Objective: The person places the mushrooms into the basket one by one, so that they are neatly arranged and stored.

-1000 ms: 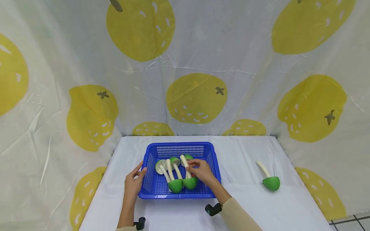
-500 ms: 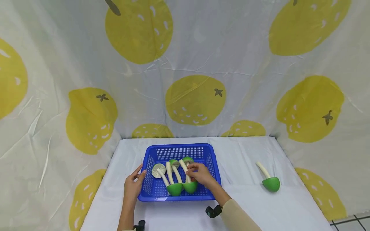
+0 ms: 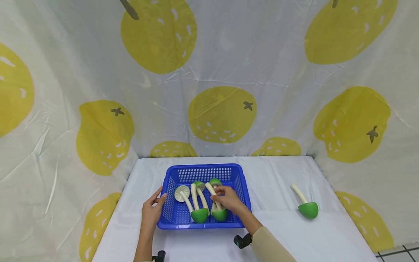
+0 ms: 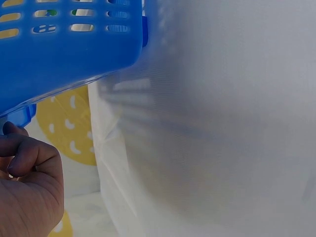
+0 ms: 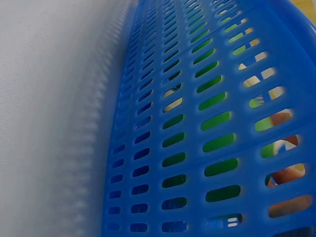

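Observation:
A blue slotted plastic basket (image 3: pixel 204 226) holds several mushrooms with green caps and white stems. My left hand (image 3: pixel 152 209) grips its left rim, thumb on top and fingers outside. My right hand (image 3: pixel 230 199) reaches in from the right and pinches the stem of a mushroom (image 3: pixel 220 215), which lies cap toward me. To its left lie another cap-near mushroom (image 3: pixel 200 215) and one with its pale gilled underside (image 3: pixel 182 193) showing. More caps sit behind them. In the right wrist view, the basket wall (image 5: pixel 192 123) mostly hides the fingers and green caps.
One more mushroom (image 3: pixel 308 210) lies on the white-covered table (image 3: pixel 278 233), right of the basket. A lemon-print cloth (image 3: pixel 222 145) hangs behind and along both sides. Small black wrist devices (image 3: pixel 243 241) sit on both arms.
The pinched mushroom has shifted slightly toward me and right, its stem leaning further left. The gilled mushroom at left has settled with more of its underside showing. My left hand stays on the rim.

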A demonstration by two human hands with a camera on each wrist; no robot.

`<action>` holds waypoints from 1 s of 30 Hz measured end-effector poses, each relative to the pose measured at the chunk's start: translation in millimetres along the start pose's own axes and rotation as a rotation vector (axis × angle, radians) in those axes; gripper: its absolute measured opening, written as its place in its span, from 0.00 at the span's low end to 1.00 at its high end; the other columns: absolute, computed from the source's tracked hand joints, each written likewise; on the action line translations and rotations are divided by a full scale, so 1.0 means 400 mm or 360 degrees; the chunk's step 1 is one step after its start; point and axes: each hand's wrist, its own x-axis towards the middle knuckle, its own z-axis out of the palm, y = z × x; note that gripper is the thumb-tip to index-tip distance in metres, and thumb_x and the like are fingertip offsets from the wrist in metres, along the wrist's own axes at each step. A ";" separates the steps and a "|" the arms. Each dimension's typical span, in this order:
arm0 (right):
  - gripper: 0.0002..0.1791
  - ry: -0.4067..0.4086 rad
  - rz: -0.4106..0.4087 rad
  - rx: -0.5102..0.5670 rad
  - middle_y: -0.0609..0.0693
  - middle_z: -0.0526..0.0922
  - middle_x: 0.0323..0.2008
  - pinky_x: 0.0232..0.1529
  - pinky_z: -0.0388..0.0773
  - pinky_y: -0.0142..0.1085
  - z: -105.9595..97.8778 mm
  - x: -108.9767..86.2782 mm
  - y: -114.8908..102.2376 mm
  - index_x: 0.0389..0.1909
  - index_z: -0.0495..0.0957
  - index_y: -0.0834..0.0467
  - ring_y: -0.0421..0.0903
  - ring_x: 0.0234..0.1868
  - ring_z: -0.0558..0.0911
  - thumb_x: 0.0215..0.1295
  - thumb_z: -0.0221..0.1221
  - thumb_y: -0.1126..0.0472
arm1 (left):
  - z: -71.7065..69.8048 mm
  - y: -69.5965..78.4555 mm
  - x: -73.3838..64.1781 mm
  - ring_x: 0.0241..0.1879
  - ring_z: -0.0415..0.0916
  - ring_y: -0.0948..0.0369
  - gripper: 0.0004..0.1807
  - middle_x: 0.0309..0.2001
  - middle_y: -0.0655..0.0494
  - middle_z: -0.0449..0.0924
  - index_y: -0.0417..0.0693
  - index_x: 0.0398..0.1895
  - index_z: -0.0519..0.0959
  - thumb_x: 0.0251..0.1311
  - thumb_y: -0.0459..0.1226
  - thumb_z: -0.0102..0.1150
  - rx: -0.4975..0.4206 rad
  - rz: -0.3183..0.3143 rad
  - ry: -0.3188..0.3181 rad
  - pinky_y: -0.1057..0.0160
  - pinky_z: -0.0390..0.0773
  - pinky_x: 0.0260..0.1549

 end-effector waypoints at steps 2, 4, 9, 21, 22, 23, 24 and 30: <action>0.22 0.0001 -0.0013 0.0006 0.58 0.85 0.45 0.37 0.84 0.42 -0.001 -0.004 0.000 0.58 0.80 0.67 0.49 0.37 0.87 0.67 0.67 0.59 | 0.001 0.000 -0.002 0.50 0.72 0.52 0.31 0.37 0.52 0.78 0.60 0.72 0.75 0.69 0.58 0.61 0.0004 -0.0006 0.0003 0.57 0.70 0.45; 0.21 0.0009 -0.0027 0.0016 0.58 0.87 0.44 0.40 0.85 0.45 -0.002 -0.006 -0.001 0.58 0.80 0.68 0.50 0.38 0.88 0.68 0.66 0.60 | 0.002 -0.001 -0.002 0.50 0.72 0.52 0.31 0.36 0.52 0.78 0.60 0.72 0.75 0.69 0.58 0.61 0.0001 -0.0009 0.0004 0.56 0.70 0.45; 0.22 0.0026 -0.0056 -0.0053 0.56 0.88 0.44 0.42 0.83 0.46 -0.007 -0.008 -0.007 0.57 0.80 0.67 0.48 0.40 0.87 0.67 0.67 0.58 | 0.003 0.001 0.001 0.53 0.72 0.50 0.32 0.36 0.51 0.78 0.59 0.72 0.75 0.68 0.58 0.62 -0.0021 0.0012 0.0010 0.52 0.70 0.49; 0.24 0.0182 -0.0054 -0.0129 0.60 0.86 0.52 0.49 0.84 0.49 -0.008 -0.005 -0.003 0.60 0.79 0.66 0.56 0.52 0.86 0.66 0.68 0.61 | 0.004 0.004 0.000 0.48 0.72 0.53 0.31 0.37 0.52 0.78 0.61 0.72 0.75 0.69 0.59 0.60 0.0014 0.0012 0.0015 0.58 0.70 0.43; 0.24 0.0207 -0.0057 -0.0130 0.61 0.85 0.53 0.49 0.84 0.50 -0.008 -0.005 -0.002 0.60 0.79 0.66 0.57 0.52 0.86 0.66 0.68 0.61 | 0.003 0.004 -0.001 0.47 0.72 0.53 0.31 0.37 0.51 0.78 0.61 0.72 0.75 0.69 0.58 0.60 0.0011 0.0014 0.0016 0.59 0.70 0.43; 0.25 0.0235 -0.0064 -0.0137 0.62 0.85 0.53 0.50 0.84 0.50 -0.008 -0.005 -0.001 0.61 0.78 0.66 0.58 0.53 0.85 0.65 0.68 0.62 | 0.003 0.003 -0.002 0.47 0.72 0.53 0.31 0.37 0.51 0.78 0.61 0.72 0.75 0.69 0.58 0.61 0.0011 0.0013 0.0017 0.59 0.71 0.42; 0.25 0.0259 -0.0077 -0.0146 0.63 0.85 0.54 0.51 0.84 0.51 -0.008 -0.005 0.000 0.61 0.77 0.66 0.60 0.54 0.85 0.65 0.68 0.62 | 0.003 0.003 -0.003 0.46 0.72 0.54 0.31 0.37 0.52 0.78 0.61 0.72 0.75 0.69 0.58 0.61 0.0009 0.0014 0.0018 0.59 0.71 0.42; 0.24 0.0414 -0.0200 -0.0214 0.64 0.84 0.54 0.58 0.80 0.50 -0.011 -0.007 0.001 0.59 0.78 0.67 0.61 0.56 0.83 0.64 0.68 0.64 | 0.001 0.001 -0.004 0.47 0.71 0.54 0.31 0.38 0.52 0.77 0.61 0.72 0.75 0.69 0.59 0.60 0.0009 0.0013 0.0017 0.59 0.70 0.43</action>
